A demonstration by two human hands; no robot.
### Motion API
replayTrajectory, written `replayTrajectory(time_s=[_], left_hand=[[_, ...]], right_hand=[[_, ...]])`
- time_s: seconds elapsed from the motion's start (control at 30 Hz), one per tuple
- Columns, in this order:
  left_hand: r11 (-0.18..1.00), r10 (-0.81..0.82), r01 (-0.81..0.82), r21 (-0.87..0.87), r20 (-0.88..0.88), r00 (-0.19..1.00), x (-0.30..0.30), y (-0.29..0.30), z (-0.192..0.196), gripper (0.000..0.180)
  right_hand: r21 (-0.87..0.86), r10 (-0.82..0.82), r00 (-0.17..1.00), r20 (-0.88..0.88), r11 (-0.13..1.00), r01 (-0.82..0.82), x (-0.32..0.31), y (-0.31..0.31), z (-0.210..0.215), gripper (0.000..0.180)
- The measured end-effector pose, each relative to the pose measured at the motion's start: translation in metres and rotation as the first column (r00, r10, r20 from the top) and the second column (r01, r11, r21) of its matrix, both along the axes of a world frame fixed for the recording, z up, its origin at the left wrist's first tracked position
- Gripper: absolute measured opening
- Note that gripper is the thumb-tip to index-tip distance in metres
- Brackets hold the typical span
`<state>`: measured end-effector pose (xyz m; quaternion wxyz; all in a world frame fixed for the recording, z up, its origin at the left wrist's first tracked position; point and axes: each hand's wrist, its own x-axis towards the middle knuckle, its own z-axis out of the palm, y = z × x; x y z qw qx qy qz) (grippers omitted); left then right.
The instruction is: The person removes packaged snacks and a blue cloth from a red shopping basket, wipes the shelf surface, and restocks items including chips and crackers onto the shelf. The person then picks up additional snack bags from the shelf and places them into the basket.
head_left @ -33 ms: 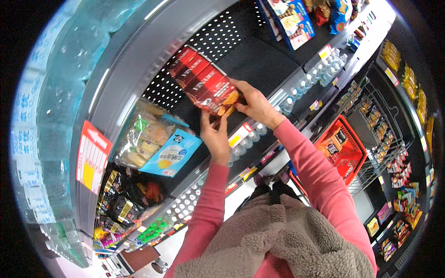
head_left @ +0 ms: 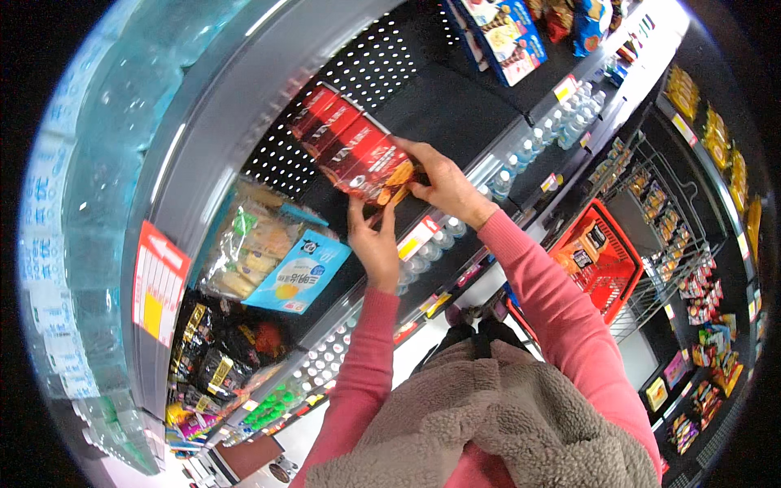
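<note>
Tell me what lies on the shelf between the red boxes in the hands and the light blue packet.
In the head view, only bare black shelf lies between the red boxes and the light blue packet.

You face dark perforated-back shelving in a shop aisle; a red basket sits low right, pale floor below.
</note>
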<state>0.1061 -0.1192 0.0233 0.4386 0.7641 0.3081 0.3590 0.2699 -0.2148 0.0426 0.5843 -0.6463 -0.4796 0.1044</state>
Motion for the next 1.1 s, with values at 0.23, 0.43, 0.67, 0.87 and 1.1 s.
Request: replayTrajectory(time_s=[0.23,0.43,0.67,0.87,1.1], left_hand=[[0.976,-0.064,0.066,0.208,-0.016,0.998,-0.034,-0.044,0.01,0.064],[0.91,-0.228,0.288,0.297,-0.221,0.948,-0.058,-0.096,0.01,0.045],[0.863,-0.46,0.501,0.071,-0.303,0.835,-0.039,-0.137,-0.02,0.04],[0.827,-0.524,0.561,-0.032,-0.408,0.748,-0.031,-0.148,-0.034,0.036],[0.838,-0.523,0.534,-0.109,-0.437,0.732,-0.032,-0.148,-0.044,0.04]], right_hand=[[0.12,-0.147,0.976,-0.16,0.979,0.167,-0.011,-0.078,-0.002,0.061],[-0.147,-0.563,0.759,-0.328,0.824,0.548,-0.016,-0.202,-0.106,0.044],[-0.61,-0.805,0.557,0.206,0.339,0.716,-0.009,-0.353,-0.249,0.056],[-0.773,-0.716,0.607,0.345,0.15,0.616,0.026,-0.388,-0.324,0.082],[-0.843,-0.548,0.673,0.497,-0.121,0.524,0.041,-0.396,-0.372,0.063]])
